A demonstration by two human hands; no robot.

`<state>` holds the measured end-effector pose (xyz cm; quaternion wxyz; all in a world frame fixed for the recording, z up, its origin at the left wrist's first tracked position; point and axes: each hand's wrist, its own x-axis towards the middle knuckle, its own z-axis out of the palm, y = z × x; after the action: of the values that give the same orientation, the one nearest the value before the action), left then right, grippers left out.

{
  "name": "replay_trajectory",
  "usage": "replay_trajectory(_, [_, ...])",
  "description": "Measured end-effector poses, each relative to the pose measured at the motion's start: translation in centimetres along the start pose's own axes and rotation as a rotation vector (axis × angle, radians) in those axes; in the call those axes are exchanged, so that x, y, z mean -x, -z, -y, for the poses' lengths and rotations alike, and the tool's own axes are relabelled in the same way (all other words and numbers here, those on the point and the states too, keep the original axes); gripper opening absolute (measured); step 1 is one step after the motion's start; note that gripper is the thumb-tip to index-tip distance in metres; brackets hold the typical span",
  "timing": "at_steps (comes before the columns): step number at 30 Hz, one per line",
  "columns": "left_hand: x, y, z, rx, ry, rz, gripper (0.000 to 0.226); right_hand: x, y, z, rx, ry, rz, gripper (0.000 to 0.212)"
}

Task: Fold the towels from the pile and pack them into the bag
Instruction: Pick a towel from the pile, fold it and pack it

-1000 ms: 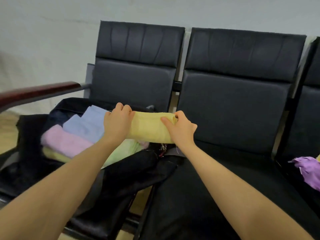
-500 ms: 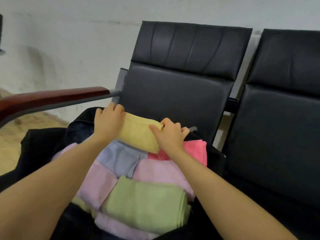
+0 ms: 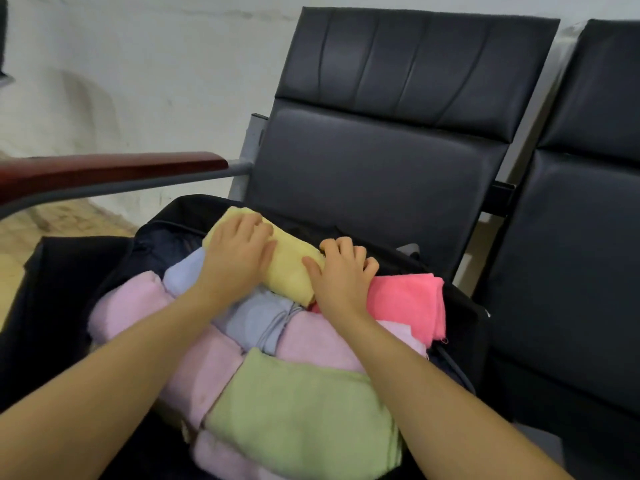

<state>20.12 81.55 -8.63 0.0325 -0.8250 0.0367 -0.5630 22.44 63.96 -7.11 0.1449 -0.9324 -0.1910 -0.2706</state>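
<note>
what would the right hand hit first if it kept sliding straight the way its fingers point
The right hand rests at the yellow towel, fingers pointing up and away. Going straight on, it would probably meet the far rim of the black bag first, then the chair's backrest; depth is hard to judge.

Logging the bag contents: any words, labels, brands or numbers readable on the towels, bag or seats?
None. No print shows on the yellow towel, the coral towel, the green towel, the black bag or the seats.
</note>
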Motion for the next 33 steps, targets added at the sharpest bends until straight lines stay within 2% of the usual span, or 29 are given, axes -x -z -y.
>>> replay_trajectory(2, [1.1,-0.4,-0.1,-0.027,-0.040,0.171,0.044,0.0,-0.2,0.2,-0.009,0.132,-0.122,0.034])
replay_trajectory(4, [1.5,-0.6,0.0,-0.050,0.006,0.380,0.050,0.5,0.1,0.3,0.042,0.287,-0.074,0.043])
replay_trajectory(6, [1.0,-0.6,0.2,-0.058,0.044,0.560,0.058,1.0,0.0,-0.1,0.112,0.378,0.136,0.055])
replay_trajectory(8, [0.5,-0.7,0.1,-0.062,0.097,0.680,0.072,1.2,-0.3,-0.9,0.126,0.331,0.393,0.054])
replay_trajectory(12, [0.1,-1.6,0.8,-0.026,0.177,0.837,0.053,0.8,-1.1,-1.0,0.114,0.255,0.523,0.056])
replay_trajectory(21, [-1.5,0.3,-0.4,-0.095,0.134,0.991,0.056,0.5,0.8,-0.9,0.195,0.217,0.634,0.054])
replay_trajectory(23, [-2.4,2.0,-1.1,-0.121,0.087,0.958,0.057,0.6,2.7,-1.2,0.212,0.216,0.631,0.053])
replay_trajectory(27, [-3.4,6.1,-3.9,-0.029,0.026,0.848,0.060,2.8,6.9,-2.9,0.141,0.185,0.470,0.050])
replay_trajectory(30, [-3.5,9.3,-8.2,0.128,0.038,0.782,0.090,6.0,10.6,-5.3,0.133,0.146,0.364,0.046])
replay_trajectory(31, [-3.5,10.1,-9.8,0.166,0.042,0.751,0.088,7.2,11.8,-6.3,0.136,0.132,0.336,0.043])
replay_trajectory(33, [-3.5,11.9,-13.3,0.226,0.001,0.685,0.067,9.9,14.4,-8.3,0.135,0.094,0.295,0.037])
